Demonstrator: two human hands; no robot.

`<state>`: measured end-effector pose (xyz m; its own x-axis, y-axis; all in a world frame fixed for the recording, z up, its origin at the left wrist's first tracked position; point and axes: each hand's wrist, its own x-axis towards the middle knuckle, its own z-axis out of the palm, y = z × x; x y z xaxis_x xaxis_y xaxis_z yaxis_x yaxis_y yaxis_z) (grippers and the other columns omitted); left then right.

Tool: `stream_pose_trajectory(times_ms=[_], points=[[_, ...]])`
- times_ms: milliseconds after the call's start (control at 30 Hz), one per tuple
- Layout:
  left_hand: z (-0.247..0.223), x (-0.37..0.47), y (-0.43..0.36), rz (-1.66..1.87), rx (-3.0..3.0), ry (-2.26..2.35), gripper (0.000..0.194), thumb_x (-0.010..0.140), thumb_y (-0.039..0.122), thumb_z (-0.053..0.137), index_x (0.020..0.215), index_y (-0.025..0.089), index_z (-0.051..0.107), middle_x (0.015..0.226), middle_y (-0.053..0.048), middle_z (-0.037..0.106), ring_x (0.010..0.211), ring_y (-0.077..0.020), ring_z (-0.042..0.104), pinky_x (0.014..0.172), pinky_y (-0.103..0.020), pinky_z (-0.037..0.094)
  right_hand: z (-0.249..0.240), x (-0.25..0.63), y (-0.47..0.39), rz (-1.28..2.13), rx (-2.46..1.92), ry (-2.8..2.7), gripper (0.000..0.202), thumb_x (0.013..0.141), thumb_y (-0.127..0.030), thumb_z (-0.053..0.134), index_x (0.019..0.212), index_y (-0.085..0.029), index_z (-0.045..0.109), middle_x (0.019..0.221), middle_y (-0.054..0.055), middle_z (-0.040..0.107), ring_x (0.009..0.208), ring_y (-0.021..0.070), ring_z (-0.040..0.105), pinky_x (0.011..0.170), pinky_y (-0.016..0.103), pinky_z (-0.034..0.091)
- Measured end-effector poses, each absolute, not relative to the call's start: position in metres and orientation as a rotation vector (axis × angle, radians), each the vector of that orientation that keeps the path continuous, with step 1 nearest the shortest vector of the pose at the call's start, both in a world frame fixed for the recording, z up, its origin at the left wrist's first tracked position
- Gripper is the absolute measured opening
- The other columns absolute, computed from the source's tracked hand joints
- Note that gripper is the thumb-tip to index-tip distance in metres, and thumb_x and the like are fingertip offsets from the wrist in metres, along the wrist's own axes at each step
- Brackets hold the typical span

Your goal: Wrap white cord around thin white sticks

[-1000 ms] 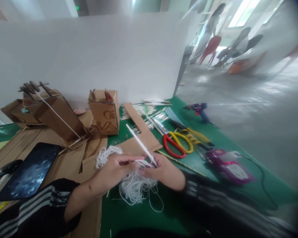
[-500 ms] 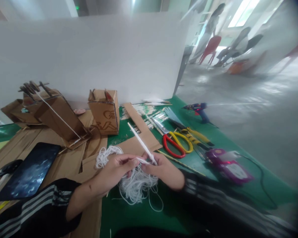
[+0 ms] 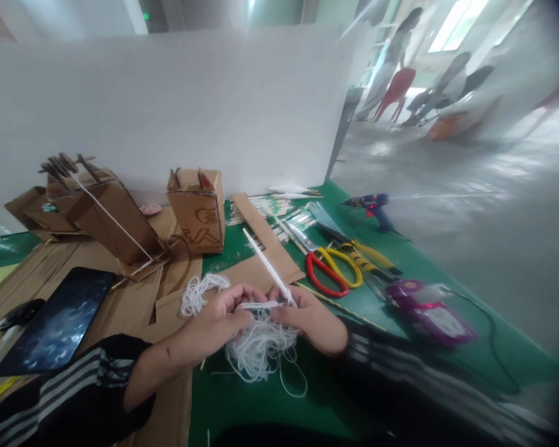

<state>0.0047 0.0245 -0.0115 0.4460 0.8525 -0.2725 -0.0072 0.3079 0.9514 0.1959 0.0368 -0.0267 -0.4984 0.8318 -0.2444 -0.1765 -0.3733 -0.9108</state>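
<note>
My right hand (image 3: 310, 316) is closed on the lower end of a thin stick wrapped in white string (image 3: 272, 270), which tilts up and to the left. Between both hands runs a short bundle of white string (image 3: 259, 305). My left hand (image 3: 223, 316) pinches the other end of that bundle between thumb and fingers. Below my hands lies a loose tangle of white string (image 3: 261, 354) on the green table. A smaller coil of the same string (image 3: 202, 293) rests on cardboard behind my left hand.
Scissors (image 3: 330, 270) and yellow-handled pliers (image 3: 372, 257) lie right of a cardboard strip (image 3: 282, 264). A purple power strip (image 3: 431, 313) and a glue gun (image 3: 372, 208) sit farther right. Cardboard boxes (image 3: 196, 214) and a black phone (image 3: 58, 323) are to the left.
My left hand has shifted slightly left and its fingers have lifted, stretching the string bundle flatter between my hands. My right hand keeps hold of the wrapped stick.
</note>
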Motion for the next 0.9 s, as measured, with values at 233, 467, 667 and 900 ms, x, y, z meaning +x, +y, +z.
stream_pose_trajectory(times_ms=[233,467,667,900], points=[[-0.016,0.007,0.028,0.734,1.359,1.183,0.021,0.088,0.037,0.051,0.084,0.019,0.061,0.061,0.005,0.050,0.052,-0.0099,0.042,0.050,-0.021,0.033,-0.029,0.197,0.038,1.963,-0.930,-1.157,0.030,0.062,-0.033,0.077,0.071,-0.015,0.054,0.048,-0.009,0.046,0.038,0.0032,0.030,0.039,0.019,0.020],[-0.007,0.003,0.026,0.951,1.543,1.153,0.031,0.086,0.023,0.045,0.055,0.020,0.048,0.073,-0.001,0.058,0.082,-0.0180,0.053,0.080,-0.029,0.039,-0.028,0.199,0.040,1.913,-0.989,-1.218,0.022,0.063,-0.029,0.072,0.070,-0.015,0.055,0.049,-0.007,0.048,0.040,0.0045,0.034,0.041,0.020,0.022],[-0.008,-0.001,0.019,0.801,1.345,0.799,0.032,0.091,0.035,0.039,0.062,0.020,0.045,0.049,0.004,0.043,0.047,-0.0129,0.045,0.059,-0.029,0.040,-0.029,0.198,0.040,1.887,-1.011,-1.157,0.027,0.063,-0.032,0.074,0.070,-0.015,0.055,0.050,-0.007,0.047,0.042,0.0047,0.034,0.042,0.020,0.022],[0.000,0.002,0.015,0.428,2.308,1.133,0.031,0.076,0.048,0.064,0.087,0.020,0.055,0.085,-0.003,0.056,0.073,-0.0197,0.050,0.063,-0.030,0.033,-0.026,0.198,0.038,1.872,-1.035,-1.080,0.033,0.060,-0.034,0.080,0.071,-0.015,0.055,0.051,-0.007,0.049,0.043,0.0047,0.036,0.042,0.020,0.023]])
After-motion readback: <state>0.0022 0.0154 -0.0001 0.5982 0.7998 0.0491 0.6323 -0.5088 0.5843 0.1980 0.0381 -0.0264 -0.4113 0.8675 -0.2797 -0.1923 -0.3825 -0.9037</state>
